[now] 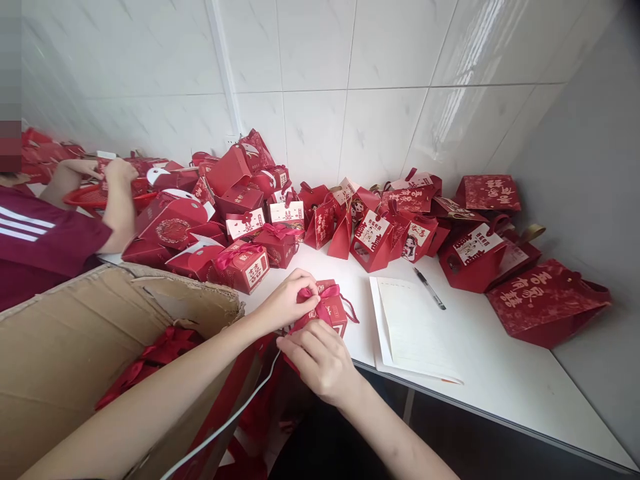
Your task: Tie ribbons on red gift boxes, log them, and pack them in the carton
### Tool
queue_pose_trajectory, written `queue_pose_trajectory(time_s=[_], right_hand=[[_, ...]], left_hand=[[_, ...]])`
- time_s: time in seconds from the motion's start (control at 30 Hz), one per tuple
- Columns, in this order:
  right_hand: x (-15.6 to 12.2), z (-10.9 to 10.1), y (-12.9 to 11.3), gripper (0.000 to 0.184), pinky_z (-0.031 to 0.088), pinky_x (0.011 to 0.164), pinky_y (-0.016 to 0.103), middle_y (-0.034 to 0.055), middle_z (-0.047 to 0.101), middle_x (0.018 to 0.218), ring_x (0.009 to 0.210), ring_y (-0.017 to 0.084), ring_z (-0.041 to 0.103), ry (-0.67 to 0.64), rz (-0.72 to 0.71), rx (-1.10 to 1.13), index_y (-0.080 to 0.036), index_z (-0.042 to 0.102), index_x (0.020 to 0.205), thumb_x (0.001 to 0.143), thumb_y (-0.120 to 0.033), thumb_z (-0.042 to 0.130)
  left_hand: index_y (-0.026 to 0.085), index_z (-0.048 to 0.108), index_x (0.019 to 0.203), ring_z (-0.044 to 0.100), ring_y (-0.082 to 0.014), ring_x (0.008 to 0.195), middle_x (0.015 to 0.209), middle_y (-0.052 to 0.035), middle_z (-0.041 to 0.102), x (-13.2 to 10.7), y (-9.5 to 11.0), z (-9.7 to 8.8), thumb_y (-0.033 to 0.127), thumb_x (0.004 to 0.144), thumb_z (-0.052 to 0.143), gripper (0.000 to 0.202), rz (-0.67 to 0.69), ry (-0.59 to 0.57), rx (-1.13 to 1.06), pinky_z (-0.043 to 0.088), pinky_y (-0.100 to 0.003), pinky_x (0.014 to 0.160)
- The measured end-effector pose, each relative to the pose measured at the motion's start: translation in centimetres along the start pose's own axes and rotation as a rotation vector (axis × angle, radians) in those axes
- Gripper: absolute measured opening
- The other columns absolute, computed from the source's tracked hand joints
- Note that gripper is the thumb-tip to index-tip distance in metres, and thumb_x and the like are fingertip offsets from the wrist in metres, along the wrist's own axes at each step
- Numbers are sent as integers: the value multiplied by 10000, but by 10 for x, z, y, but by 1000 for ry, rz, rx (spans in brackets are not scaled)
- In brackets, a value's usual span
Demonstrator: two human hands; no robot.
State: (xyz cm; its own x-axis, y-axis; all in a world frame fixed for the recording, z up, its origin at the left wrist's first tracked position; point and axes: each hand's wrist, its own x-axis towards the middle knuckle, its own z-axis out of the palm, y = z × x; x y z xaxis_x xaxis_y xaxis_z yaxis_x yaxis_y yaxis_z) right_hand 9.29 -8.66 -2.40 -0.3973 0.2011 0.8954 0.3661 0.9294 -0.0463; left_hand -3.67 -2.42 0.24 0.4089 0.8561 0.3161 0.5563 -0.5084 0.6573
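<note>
While both hands are on it, box: small, red, card; it sits at the table edge, between the two hands and touching both.
Left hand: fingers drawn together, pinching the ribbon bow on the box top.
Right hand: just nearer than the left, with fingers bent round the box's near side; the back of the hand faces the camera.
Handling, judged: light; the thin card walls would likely dent under a hard squeeze; the ribbon is soft and apt to slip through a loose pinch.
Hold, judged: side walls low down for the box; ribbon tails close to the knot, not the loops.
Hidden: right fingertips and the box's near face, behind the right hand. Whether that hand also pinches a ribbon tail cannot be told. Box contents not visible.
Carton: left of the hands, under the left forearm and cut off by the frame; red ribbon-like stuff inside, not identifiable.
Pile: red boxes and bags beyond the hands, along the wall; print too small to read.
Sheet, pen: right of the hands, apart from the box.
Other person: arm far left, at the pile; hand partly hidden.
</note>
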Motion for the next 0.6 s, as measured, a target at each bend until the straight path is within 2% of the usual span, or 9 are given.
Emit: queue_pose_trajectory(time_s=[0.07,0.1,0.2,0.23,0.3,0.37,0.4,0.47,0.6], right_hand=[[-2,-8,9,166,469,597,297,51,622,694,636,163,542,12,63,139,-121,611,926,895,-266,538],[-4,-14,16,224,474,620,305,59,620,729,668,170,552,43,155,188,-131,599,931,905,-334,506],[-6,-30,49,279,460,634,308,51,595,770,713,179,557,134,643,158,-166,563,873,911,-404,424],[-6,-34,60,299,448,606,295,35,583,742,684,174,552,88,795,154,-176,552,830,904,-434,420],[-4,-36,78,372,413,522,264,-3,545,656,572,150,521,-91,996,239,-190,515,738,877,-521,420],[-2,-33,87,416,357,433,238,-38,495,569,447,118,459,-252,1092,371,-200,466,681,834,-586,448],[-1,-31,89,425,324,400,229,-53,469,535,398,104,422,-282,1117,416,-203,443,663,809,-601,474],[1,-27,88,435,266,361,218,-69,434,484,340,85,365,-284,1143,471,-207,412,629,766,-605,524],[-2,-23,87,457,226,346,216,-62,428,463,324,75,336,-202,1184,572,-207,397,579,711,-608,570]], left_hand=[[183,545,742,545,-153,910,934,-33,519,0,0,-1,263,791,518,97,2,-4,-3,419,-298,888],[185,549,762,541,-160,924,932,-35,528,-1,0,-2,292,800,516,119,2,4,2,411,-303,897],[187,535,869,521,-186,976,968,-50,540,-3,1,-5,376,824,475,204,-91,126,69,397,-328,898],[187,522,885,518,-197,978,972,-54,539,-3,2,-6,400,826,460,230,-162,180,112,398,-339,884],[191,502,824,535,-212,908,906,-47,546,-5,4,-8,456,825,433,274,-317,225,191,410,-352,821],[199,468,715,545,-204,787,791,-22,540,-6,6,-9,506,820,415,328,-400,180,234,413,-346,748],[201,448,677,542,-193,735,750,-11,532,-7,8,-8,509,820,411,341,-407,148,238,411,-335,717],[201,419,643,532,-172,677,717,2,518,-9,10,-7,470,828,411,327,-382,113,234,406,-311,676],[204,375,658,517,-154,648,716,4,494,-11,11,2,383,857,364,268,-310,139,235,404,-292,647]])
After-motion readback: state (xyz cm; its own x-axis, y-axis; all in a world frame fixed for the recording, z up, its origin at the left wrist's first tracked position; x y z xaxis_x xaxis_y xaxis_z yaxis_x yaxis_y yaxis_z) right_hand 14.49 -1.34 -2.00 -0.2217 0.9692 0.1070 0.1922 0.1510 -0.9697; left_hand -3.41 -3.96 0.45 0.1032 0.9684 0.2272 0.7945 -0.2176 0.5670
